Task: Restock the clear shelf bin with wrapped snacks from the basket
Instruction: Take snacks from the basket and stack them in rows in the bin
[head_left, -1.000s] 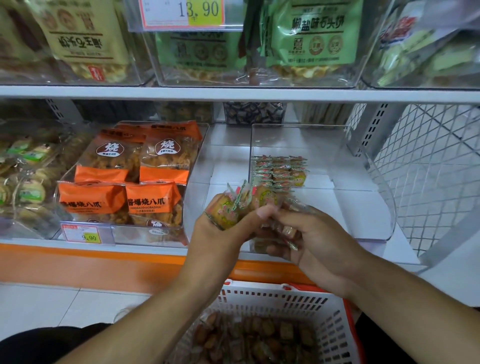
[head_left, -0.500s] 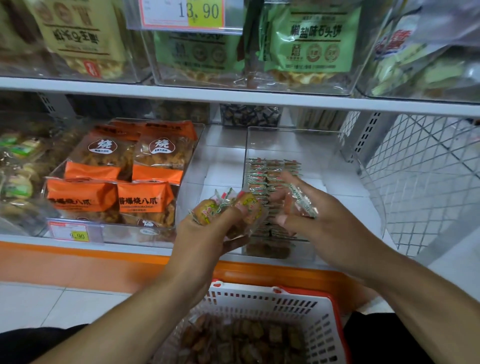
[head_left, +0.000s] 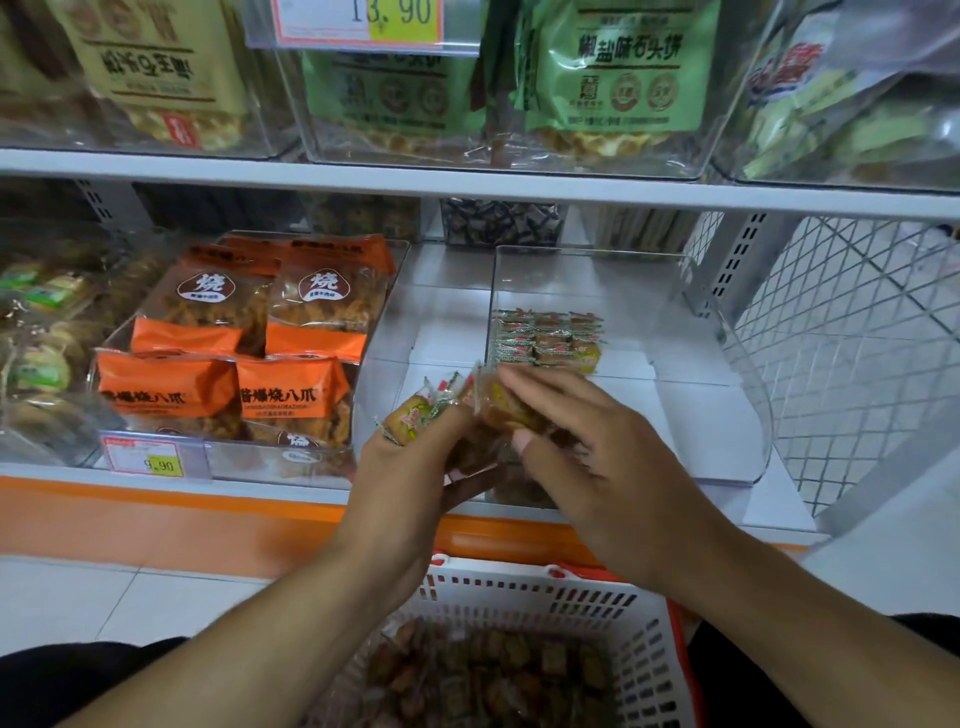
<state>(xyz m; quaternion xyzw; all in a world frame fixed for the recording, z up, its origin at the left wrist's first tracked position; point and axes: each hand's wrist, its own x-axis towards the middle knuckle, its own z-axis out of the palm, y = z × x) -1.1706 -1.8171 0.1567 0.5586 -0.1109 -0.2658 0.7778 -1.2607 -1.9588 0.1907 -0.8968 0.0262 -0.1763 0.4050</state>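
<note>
- A bunch of snacks (head_left: 447, 415) is gripped in the left hand (head_left: 410, 467), held in front of the shelf just left of the bin (head_left: 727, 364), above the basket (head_left: 519, 587).
- The right hand (head_left: 587, 457) is at the bunch; its fingers (head_left: 524, 387) are curled over one wrapped piece, apparently pinching it, though the grasp is blurred.
- The step in hand is judged to be the drawing of one piece from the held bunch for placing in the bin.
- A short row of snacks (head_left: 545, 340) is already stacked at the bin's left wall; most of the bin floor is bare, so the task is judged far from done.
- Many more pieces lie in the basket.
- The next move calls for the piece to be carried over the bin's front edge and set beside the stacked row.
- Compared with half a second ago, the right hand has been drawn back from the bin to the bunch; the left hand's hold is unchanged.
</note>
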